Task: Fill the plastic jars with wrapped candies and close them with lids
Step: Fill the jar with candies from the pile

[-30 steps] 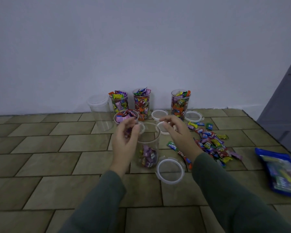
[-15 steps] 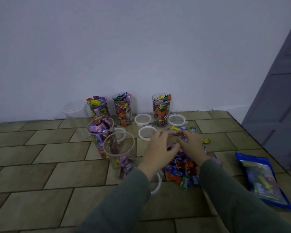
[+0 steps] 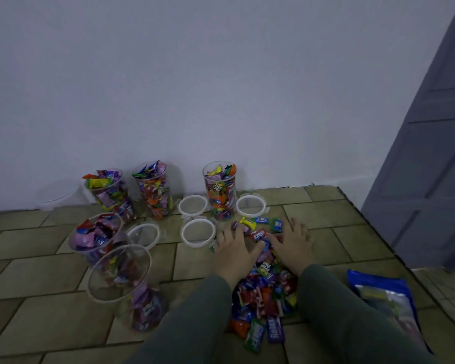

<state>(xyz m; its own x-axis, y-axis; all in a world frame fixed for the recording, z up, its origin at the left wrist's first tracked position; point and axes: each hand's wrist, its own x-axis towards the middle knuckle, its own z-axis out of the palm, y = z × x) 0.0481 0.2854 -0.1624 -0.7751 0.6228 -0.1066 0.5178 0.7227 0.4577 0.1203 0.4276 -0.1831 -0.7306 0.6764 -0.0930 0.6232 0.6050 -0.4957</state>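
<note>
- Head view, far left against the wall: an empty jar [image 3: 58, 195], faint and hard to read.
- Next right stand four filled jars [image 3: 111, 195], upright and lidless, candy heaped past their rims.
- Nearest on the left, the jar being filled [image 3: 132, 287] stands upright, long axis vertical, mouth up and leaning toward the camera, candies only at its bottom.
- Loose lids [image 3: 198, 232] lie flat on the tiled floor [image 3: 50, 324] between jars and pile.
- Left hand [image 3: 234, 250] lies flat, fingers spread, on the far end of the candy pile [image 3: 263, 292]; it grasps nothing.
- Right hand [image 3: 290, 245] mirrors it just beside, fingers spread and pressing on wrappers, nothing gripped.
- I judge the step is gathering a handful: rake both hands inward, cup them under the wrappers, carry them left and release squarely over the open mouth so none spill.
- Far right, a blue bag [image 3: 389, 303] lies flat.
</note>
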